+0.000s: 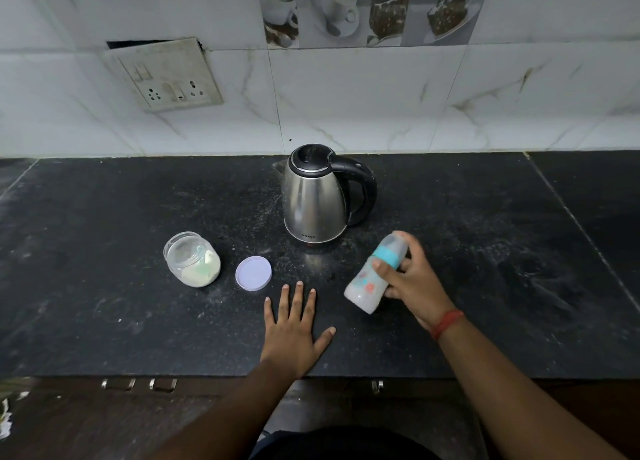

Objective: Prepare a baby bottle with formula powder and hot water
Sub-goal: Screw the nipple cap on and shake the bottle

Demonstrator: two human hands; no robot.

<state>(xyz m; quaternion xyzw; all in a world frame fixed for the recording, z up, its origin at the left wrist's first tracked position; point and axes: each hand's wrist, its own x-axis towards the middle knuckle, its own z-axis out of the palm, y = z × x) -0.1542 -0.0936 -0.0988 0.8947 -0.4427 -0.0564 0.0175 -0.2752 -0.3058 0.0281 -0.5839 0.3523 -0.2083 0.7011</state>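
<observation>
Home kitchen: dark stone counter [138, 217], tiled wall [381, 95], kettle [315, 196].

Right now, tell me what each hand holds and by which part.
The right hand grips the tilted baby bottle around its middle, just below the teal collar. The left hand lies flat on the counter, holding nothing.

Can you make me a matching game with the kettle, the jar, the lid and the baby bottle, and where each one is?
Things:
1. kettle
2. powder jar
3. purple lid
4. baby bottle

Places or states:
A. lying flat on the counter, off its jar
B. tilted, held in the right hand
C. open, with pale powder inside
D. standing at the back, lid closed

Pairs: 1-D, 2-C, 3-A, 4-B
</observation>
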